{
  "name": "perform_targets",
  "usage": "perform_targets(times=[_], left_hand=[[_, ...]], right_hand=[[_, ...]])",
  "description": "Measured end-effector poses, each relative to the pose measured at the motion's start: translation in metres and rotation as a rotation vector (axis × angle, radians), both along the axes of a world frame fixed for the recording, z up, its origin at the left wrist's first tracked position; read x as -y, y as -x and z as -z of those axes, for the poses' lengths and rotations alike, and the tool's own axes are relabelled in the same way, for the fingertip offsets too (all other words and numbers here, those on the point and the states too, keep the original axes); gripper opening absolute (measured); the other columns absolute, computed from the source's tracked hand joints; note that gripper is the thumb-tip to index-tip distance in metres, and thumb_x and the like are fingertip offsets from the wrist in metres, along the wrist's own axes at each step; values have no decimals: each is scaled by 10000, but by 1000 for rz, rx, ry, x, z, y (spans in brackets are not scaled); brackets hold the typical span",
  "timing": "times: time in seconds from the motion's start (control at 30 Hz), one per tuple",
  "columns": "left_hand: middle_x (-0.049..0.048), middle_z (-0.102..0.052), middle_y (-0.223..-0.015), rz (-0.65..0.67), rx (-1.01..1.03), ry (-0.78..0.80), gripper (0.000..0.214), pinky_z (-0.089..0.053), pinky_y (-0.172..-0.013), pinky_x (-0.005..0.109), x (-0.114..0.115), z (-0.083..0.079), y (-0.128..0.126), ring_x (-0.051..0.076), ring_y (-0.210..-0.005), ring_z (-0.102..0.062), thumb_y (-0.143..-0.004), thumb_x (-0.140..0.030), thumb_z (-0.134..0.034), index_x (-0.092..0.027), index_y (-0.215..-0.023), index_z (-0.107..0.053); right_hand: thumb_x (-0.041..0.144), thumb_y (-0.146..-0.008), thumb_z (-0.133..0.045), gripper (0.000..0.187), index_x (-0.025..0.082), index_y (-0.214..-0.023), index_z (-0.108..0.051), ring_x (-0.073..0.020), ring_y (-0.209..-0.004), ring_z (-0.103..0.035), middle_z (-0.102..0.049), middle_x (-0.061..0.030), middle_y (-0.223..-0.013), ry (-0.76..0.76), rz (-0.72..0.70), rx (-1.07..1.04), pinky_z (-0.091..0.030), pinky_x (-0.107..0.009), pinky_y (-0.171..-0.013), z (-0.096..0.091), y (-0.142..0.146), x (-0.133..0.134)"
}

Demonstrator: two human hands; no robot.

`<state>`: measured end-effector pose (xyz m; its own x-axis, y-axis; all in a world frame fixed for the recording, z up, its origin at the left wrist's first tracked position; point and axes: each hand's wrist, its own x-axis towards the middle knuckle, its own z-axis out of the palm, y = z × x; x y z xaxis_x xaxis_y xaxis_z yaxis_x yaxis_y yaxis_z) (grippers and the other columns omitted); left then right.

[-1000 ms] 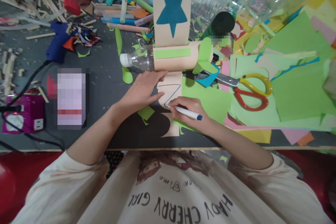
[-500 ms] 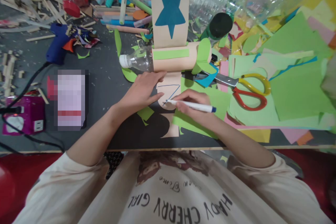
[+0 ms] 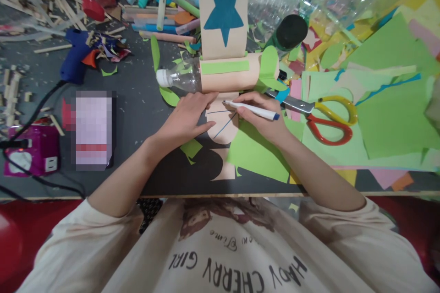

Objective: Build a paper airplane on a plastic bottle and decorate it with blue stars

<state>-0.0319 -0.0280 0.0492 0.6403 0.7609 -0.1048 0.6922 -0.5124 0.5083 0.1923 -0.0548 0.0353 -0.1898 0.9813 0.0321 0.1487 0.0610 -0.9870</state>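
Observation:
A plastic bottle (image 3: 185, 75) with a white cap lies sideways, its body wrapped in peach paper with a green strip. Peach wings extend from it; the far one bears a blue star (image 3: 225, 9). On the near wing (image 3: 222, 133) are blue pen lines, one across and one slanting. My left hand (image 3: 187, 112) lies flat with fingers out over that wing's left edge. Between the fingers of my right hand (image 3: 263, 116) is a white marker (image 3: 256, 109) with a blue end, its tip over the wing close to the bottle.
Scissors (image 3: 332, 119) with yellow and red handles lie on green paper sheets (image 3: 395, 132) at the right. A dark-capped green bottle (image 3: 290, 32) stands behind. To the left are a blue glue gun (image 3: 74, 55), a purple box (image 3: 32, 151) and a blurred-out object (image 3: 92, 128).
My right hand has moved the marker up, from the lower end of the slanting line to the wing's part near the bottle. My left hand has stayed in place.

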Motion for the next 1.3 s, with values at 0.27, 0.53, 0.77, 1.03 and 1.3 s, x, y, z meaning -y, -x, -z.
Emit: perform_targets(times=[0.27, 0.53, 0.77, 1.03, 1.3], left_hand=[[135, -585, -1224, 13, -7, -4, 586, -403, -956, 410, 0, 0, 0, 316, -1099, -519, -946, -378, -536, -145, -1462, -386], [148, -580, -1268, 19, -9, -15, 592, -402, -960, 422, 0, 2, 0, 334, -1130, -525, -945, -386, -546, -133, -1460, -396], [147, -572, -1288, 17, 3, -21, 565, -396, -969, 418, 0, 2, 2, 328, -1149, -518, -947, -379, -534, -144, -1446, -412], [151, -574, -1270, 19, 1, -26, 573, -395, -972, 416, -1, 3, 1, 326, -1131, -514, -945, -380, -532, -129, -1446, -412], [146, -578, -1260, 14, -11, -19, 595, -406, -945, 418, -1, 3, 1, 324, -1111, -516, -933, -387, -537, -137, -1456, -402]], right_hand=[[435, -865, -688, 265, 195, -974, -710, -196, -812, -760, -771, -56, -969, -41, -11, 6, -594, -297, -693, -1, 0, 0], [422, -876, -671, 236, 210, -969, -719, -194, -813, -759, -780, -46, -971, -77, 12, 90, -608, -307, -704, 2, 0, 1], [376, -887, -660, 196, 208, -951, -737, -205, -880, -744, -782, -58, -991, -133, -19, 145, -611, -332, -794, 0, 1, 2], [355, -886, -656, 182, 201, -920, -748, -191, -819, -734, -783, -57, -937, -141, -76, 167, -591, -314, -744, -1, -1, 3], [363, -891, -645, 190, 207, -908, -752, -173, -725, -713, -777, -44, -851, -124, -125, 168, -569, -285, -652, -4, -1, 8]])
